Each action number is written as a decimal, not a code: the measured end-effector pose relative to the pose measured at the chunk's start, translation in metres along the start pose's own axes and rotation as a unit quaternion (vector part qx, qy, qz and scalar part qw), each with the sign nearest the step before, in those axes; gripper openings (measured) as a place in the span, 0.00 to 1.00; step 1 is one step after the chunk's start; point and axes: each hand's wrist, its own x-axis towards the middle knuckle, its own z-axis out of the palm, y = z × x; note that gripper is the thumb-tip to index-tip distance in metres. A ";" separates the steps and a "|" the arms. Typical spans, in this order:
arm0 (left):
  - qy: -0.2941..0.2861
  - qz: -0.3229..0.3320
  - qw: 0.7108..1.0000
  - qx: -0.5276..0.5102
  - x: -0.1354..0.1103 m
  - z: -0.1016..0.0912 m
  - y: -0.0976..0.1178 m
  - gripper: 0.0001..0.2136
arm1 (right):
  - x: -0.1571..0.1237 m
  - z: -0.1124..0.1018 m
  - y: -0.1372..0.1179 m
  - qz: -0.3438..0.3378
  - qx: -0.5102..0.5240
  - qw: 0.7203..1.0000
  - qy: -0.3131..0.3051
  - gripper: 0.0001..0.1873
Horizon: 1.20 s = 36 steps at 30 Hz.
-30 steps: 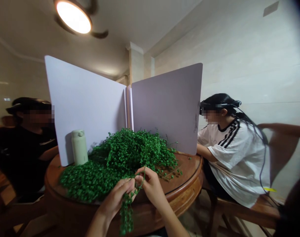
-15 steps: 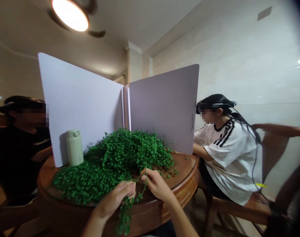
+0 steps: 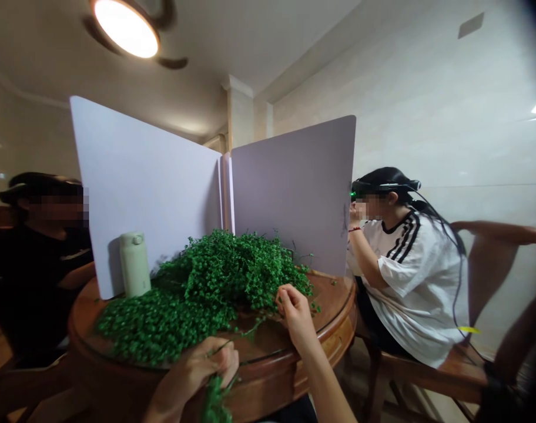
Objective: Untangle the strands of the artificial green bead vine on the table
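A large heap of green leafy sprigs (image 3: 245, 264) covers much of the round wooden table (image 3: 325, 305). Below the heap's front edge, my left hand (image 3: 217, 358) is closed round a small bunch of sprigs (image 3: 215, 402), which hangs beneath the fist and is blurred. My right hand (image 3: 294, 305) is raised at the heap's right side, its fingers pinched together. A thin green sprig (image 3: 257, 325) stretches between the two hands and appears to run into the right fingers, where its end is hidden.
A pale green bottle (image 3: 134, 264) stands at the left against a white divider panel (image 3: 153, 188). A second panel (image 3: 294, 194) rises at the right. Co-workers sit on both sides, one in black (image 3: 39, 258), one in a white shirt (image 3: 413, 276). Loose bits lie on the right tabletop.
My hands have moved apart: the right one up and right, the left one slightly down. The hanging bunch has dropped lower with the left hand. The right co-worker has raised a hand towards the face.
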 end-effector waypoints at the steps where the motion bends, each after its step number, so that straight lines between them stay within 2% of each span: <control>1: -0.005 -0.003 1.000 0.012 0.001 0.000 -0.001 0.27 | 0.001 0.000 0.000 0.005 -0.006 1.000 -0.008 0.27; 3: -0.038 0.001 0.998 0.052 0.004 0.000 -0.002 0.26 | 0.001 0.002 -0.001 0.012 -0.021 0.999 -0.037 0.26; 6: -0.045 0.006 0.998 0.053 0.009 -0.001 -0.003 0.24 | -0.002 0.005 -0.004 0.005 -0.054 0.996 -0.072 0.23; 8: -0.044 0.009 0.998 0.054 0.009 -0.003 -0.005 0.23 | -0.005 0.006 -0.007 -0.018 -0.079 0.995 -0.056 0.21; 9: -0.045 0.010 0.997 0.056 0.009 -0.004 -0.006 0.23 | -0.007 0.007 -0.008 -0.041 -0.090 0.995 -0.026 0.20; 11: -0.046 0.009 0.997 0.059 0.009 -0.006 -0.008 0.23 | -0.008 0.009 -0.014 -0.102 -0.090 0.988 0.074 0.17; 15: -0.047 0.012 0.998 0.048 0.009 -0.007 -0.010 0.23 | -0.003 0.015 -0.037 -0.212 -0.009 0.934 0.287 0.12; 17: -0.053 0.013 0.998 0.043 0.010 -0.007 -0.010 0.23 | 0.006 0.019 -0.053 -0.236 0.024 0.912 0.335 0.12; 18: -0.056 0.011 0.998 0.041 0.010 -0.007 -0.010 0.23 | 0.012 0.022 -0.061 -0.242 0.017 0.916 0.319 0.12; 19: -0.059 0.008 0.998 0.038 0.010 -0.007 -0.010 0.23 | 0.020 0.026 -0.068 -0.246 -0.006 0.931 0.269 0.12; 21: -0.065 0.003 0.997 0.033 0.011 -0.007 -0.009 0.23 | 0.035 0.035 -0.077 -0.239 -0.078 0.963 0.094 0.14; 23: -0.070 0.002 0.997 0.022 0.011 -0.006 -0.009 0.23 | 0.048 0.044 -0.080 -0.216 -0.122 0.967 -0.060 0.24; 25: -0.063 0.003 0.998 0.009 0.011 -0.006 -0.009 0.23 | 0.055 0.051 -0.079 -0.197 -0.126 0.964 -0.124 0.32; 27: -0.051 0.005 0.999 -0.004 0.012 -0.004 -0.009 0.23 | 0.057 0.054 -0.079 -0.191 -0.110 0.969 -0.114 0.30; 31: -0.021 0.022 0.999 -0.011 0.017 -0.001 -0.010 0.25 | 0.047 0.046 -0.084 -0.191 -0.046 0.980 -0.026 0.20; 36: 0.067 0.075 0.995 -0.005 0.026 0.005 0.001 0.24 | 0.031 0.032 -0.080 -0.190 0.002 0.970 0.150 0.15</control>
